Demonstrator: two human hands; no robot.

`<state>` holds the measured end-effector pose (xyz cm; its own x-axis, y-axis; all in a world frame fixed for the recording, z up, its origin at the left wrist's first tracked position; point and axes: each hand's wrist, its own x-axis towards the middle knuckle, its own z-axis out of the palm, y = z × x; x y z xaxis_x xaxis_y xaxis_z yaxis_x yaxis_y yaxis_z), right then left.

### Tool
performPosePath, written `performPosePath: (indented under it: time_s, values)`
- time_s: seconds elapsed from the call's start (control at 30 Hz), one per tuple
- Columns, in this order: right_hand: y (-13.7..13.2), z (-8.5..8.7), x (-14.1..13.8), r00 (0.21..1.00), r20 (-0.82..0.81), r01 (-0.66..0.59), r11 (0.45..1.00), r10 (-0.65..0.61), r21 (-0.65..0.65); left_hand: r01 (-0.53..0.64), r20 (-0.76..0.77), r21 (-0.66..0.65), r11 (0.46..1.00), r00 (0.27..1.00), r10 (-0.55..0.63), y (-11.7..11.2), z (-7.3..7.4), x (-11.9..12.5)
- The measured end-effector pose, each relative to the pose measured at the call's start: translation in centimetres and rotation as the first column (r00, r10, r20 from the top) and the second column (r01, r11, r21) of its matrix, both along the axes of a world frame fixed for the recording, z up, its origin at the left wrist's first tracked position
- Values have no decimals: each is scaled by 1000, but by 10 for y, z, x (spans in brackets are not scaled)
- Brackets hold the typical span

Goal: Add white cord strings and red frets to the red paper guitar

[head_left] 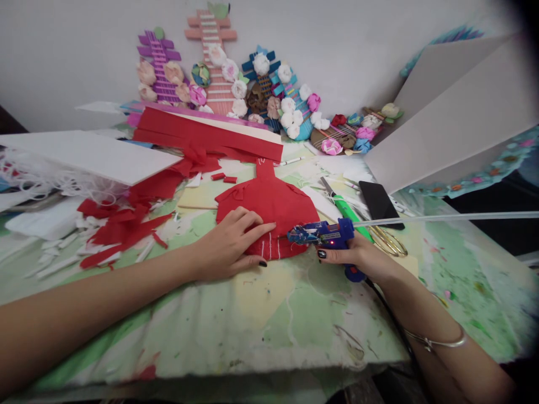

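Note:
A red dress-shaped foam piece (269, 205) lies flat on the paint-stained table (273, 314). My left hand (229, 244) rests on its lower left part, fingers stretched flat, pressing it down. My right hand (362, 258) grips a blue hot glue gun (326, 234) with a long clear glue stick (446, 217) trailing right. The gun's nozzle points left at the dress's lower right edge, near several thin white strips (270, 247) stuck on the hem.
Red foam scraps (122, 224) and sheets (206, 134) lie to the left and behind. White foam boards (84, 154) (455, 112) stand on both sides. Flower-decorated craft pieces (252, 90) lean on the wall. A green tool (347, 210), black phone (379, 202) and gold scissors (389, 241) lie right.

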<state>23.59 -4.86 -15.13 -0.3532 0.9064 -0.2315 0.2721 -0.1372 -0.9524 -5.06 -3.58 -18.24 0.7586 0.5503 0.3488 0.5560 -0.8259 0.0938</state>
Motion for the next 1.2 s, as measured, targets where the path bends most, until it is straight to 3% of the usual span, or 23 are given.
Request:
performPosePath:
  time_s: [1.2]
  values:
    - [2, -8, 9, 997, 73, -14, 999, 11, 37, 11, 10, -6, 1000, 1000, -11, 0, -1, -1]
